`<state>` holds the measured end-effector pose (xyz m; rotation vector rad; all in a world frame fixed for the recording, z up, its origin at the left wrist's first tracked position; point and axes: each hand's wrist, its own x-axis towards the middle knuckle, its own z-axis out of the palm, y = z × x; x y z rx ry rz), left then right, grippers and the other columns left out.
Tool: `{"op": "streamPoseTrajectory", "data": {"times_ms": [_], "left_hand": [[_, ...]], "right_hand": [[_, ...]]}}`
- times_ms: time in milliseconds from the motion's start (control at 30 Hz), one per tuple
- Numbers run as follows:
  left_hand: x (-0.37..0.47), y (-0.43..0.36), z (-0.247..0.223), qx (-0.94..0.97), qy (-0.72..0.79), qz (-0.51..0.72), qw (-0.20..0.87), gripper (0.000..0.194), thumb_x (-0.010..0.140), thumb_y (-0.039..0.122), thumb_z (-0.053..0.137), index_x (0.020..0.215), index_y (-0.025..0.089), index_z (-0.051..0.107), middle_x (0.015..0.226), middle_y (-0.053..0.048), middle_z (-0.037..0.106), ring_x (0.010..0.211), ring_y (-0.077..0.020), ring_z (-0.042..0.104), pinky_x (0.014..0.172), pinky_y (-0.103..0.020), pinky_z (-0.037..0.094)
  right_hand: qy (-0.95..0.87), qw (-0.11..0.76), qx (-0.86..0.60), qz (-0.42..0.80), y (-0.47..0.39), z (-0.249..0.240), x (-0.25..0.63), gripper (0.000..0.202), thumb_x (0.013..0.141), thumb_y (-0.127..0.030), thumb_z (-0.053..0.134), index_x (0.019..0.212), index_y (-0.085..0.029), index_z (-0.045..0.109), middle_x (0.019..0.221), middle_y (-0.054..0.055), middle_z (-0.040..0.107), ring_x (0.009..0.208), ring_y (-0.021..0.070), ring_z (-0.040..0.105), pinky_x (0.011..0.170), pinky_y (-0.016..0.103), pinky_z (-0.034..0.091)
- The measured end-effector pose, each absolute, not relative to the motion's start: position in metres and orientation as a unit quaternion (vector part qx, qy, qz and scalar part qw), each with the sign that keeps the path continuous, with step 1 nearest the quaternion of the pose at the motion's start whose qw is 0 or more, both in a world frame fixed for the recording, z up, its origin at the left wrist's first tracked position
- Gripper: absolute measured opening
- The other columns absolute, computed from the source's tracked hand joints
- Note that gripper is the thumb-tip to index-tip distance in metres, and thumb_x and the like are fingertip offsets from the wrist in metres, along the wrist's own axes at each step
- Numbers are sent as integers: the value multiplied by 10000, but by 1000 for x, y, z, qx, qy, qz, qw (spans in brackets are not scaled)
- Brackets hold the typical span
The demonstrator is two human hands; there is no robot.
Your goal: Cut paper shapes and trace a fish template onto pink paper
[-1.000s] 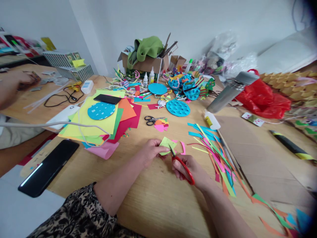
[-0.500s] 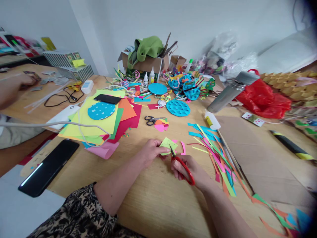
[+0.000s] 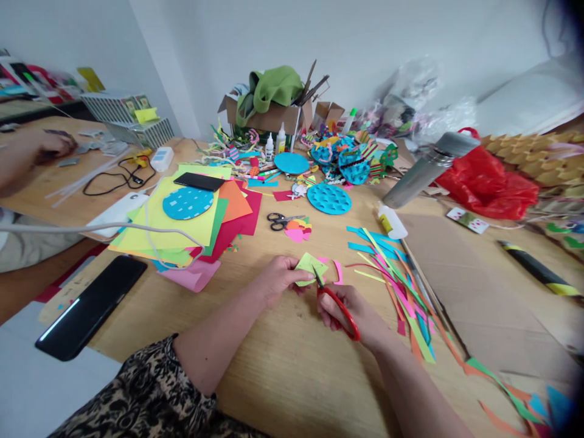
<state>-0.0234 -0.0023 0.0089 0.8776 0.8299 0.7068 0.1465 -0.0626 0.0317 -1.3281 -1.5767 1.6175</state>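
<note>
Between the thumb and fingers of my left hand (image 3: 283, 278) is a small piece of light green paper (image 3: 306, 265) with faint lines on it. My right hand (image 3: 343, 304) grips red-handled scissors (image 3: 343, 313), whose dark blades lie against the paper. Pink paper scraps (image 3: 337, 272) rest on the table just beyond my hands. Farther up lie black-handled scissors (image 3: 278, 221) beside a small pile of pink, orange and red cut shapes (image 3: 298, 231).
Coloured paper sheets (image 3: 196, 225) carry a phone (image 3: 199, 181) on the left. Paper strips (image 3: 406, 286), a glue bottle (image 3: 392, 222) and cardboard (image 3: 465, 292) lie right, near a leaning flask (image 3: 426, 170). Another person's hand (image 3: 57, 145) is at far left.
Almost nothing differs; the view has shifted very slightly. My hands, the paper and the red scissors keep the same position. The other person's hand at far left has moved a little.
</note>
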Motion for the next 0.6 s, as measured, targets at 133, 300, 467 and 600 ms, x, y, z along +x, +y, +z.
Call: {"op": "streamPoseTrajectory", "data": {"times_ms": [133,300,467,600], "left_hand": [[-23,-3,8,398,379,329,769,324,538,323,805,736,95,688,593,-7,604,520,-102,511,500,-240,398],[-23,-4,9,390,388,331,766,309,536,320,801,698,95,664,560,2,588,497,-93,511,488,-228,402],[-22,-4,12,384,396,316,772,308,548,323,795,700,102,645,556,-6,593,468,-98,523,431,-216,385],[-22,-5,14,387,389,297,781,290,565,319,777,711,111,638,573,-19,616,450,-107,537,388,-209,368]], "right_hand": [[-577,258,-495,596,-63,33,146,591,733,-774,524,608,-200,458,499,-13,504,438,100,448,429,230,344],[-579,255,-491,599,-63,33,146,584,745,-769,510,606,-205,447,494,-12,491,440,107,445,429,241,333],[-578,258,-493,596,-62,32,147,578,759,-752,512,608,-195,473,497,-10,500,440,103,444,428,235,333],[-571,261,-501,596,-62,31,147,581,753,-762,509,646,-191,494,509,-5,519,439,107,448,425,241,336]]}}
